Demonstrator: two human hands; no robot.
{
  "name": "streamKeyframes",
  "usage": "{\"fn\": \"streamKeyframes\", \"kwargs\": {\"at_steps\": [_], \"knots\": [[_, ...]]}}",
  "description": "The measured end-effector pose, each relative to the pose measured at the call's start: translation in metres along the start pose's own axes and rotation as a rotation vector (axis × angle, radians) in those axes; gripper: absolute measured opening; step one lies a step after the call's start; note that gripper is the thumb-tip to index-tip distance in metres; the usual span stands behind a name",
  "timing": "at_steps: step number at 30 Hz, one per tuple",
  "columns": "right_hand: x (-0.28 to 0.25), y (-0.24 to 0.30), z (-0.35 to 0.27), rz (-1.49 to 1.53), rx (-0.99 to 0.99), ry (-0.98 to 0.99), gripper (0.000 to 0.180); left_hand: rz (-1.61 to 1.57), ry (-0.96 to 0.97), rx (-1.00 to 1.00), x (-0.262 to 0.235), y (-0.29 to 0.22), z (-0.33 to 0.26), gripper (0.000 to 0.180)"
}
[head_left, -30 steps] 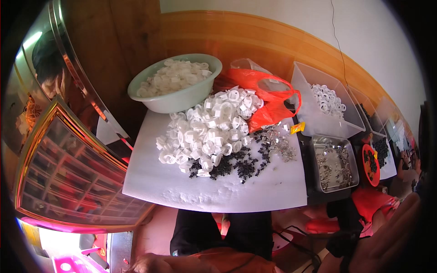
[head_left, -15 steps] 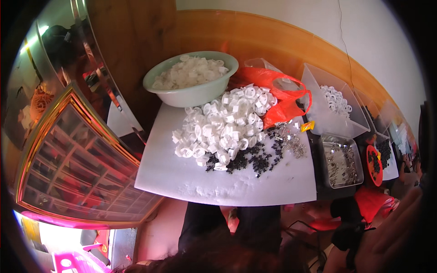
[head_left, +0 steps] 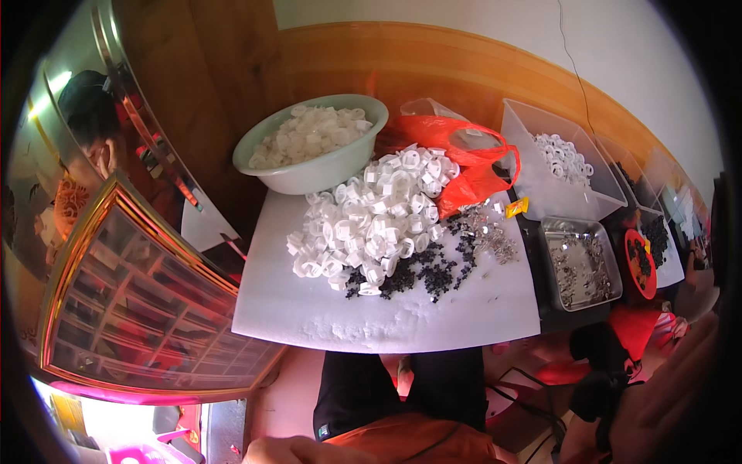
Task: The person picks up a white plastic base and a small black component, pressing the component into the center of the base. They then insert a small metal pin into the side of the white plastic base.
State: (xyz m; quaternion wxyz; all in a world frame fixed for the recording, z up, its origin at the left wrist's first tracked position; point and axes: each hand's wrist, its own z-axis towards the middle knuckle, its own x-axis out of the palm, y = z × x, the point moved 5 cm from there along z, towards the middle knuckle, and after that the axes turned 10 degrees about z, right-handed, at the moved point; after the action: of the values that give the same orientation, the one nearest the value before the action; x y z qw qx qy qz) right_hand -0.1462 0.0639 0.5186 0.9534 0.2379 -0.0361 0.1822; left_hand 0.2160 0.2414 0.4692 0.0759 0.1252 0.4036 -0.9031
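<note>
A heap of white plastic rings (head_left: 371,220) lies on a white board (head_left: 325,317) in front of me. Small black pieces (head_left: 421,271) sit at its near edge and small metal pieces (head_left: 495,236) to its right. My left hand (head_left: 297,451) shows only as a sliver at the bottom edge, well short of the board. My right hand (head_left: 668,394) is a blurred shape at the lower right, close to the camera and off the board. Neither hand's fingers can be made out. My dark-trousered legs (head_left: 402,387) are under the board.
A pale green bowl (head_left: 340,166) of white rings stands behind the heap, beside an orange plastic bag (head_left: 471,166). To the right are a clear bin (head_left: 533,185) of rings, a metal tray (head_left: 580,263) and a red dish (head_left: 640,263). A glass-fronted cabinet (head_left: 131,301) is at my left.
The view has swung left and down a little, so the board and bowl sit further right in frame. My left hand has slid right along the bottom edge; nothing on the board has moved.
</note>
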Motion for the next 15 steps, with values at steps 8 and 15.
{"fn": "streamKeyframes", "kwargs": {"at_steps": [8, 15], "knots": [[-0.022, 0.004, 0.011, -0.085, 0.019, 0.055, 0.010, -0.037, -0.064, 0.027, 0.022, 0.030, -0.001, 0.023], [-0.026, 0.006, -0.005, -0.136, 0.008, -0.076, 0.010, 0.008, 0.045, 0.043, -0.007, 0.033, 0.026, 0.022]]}}
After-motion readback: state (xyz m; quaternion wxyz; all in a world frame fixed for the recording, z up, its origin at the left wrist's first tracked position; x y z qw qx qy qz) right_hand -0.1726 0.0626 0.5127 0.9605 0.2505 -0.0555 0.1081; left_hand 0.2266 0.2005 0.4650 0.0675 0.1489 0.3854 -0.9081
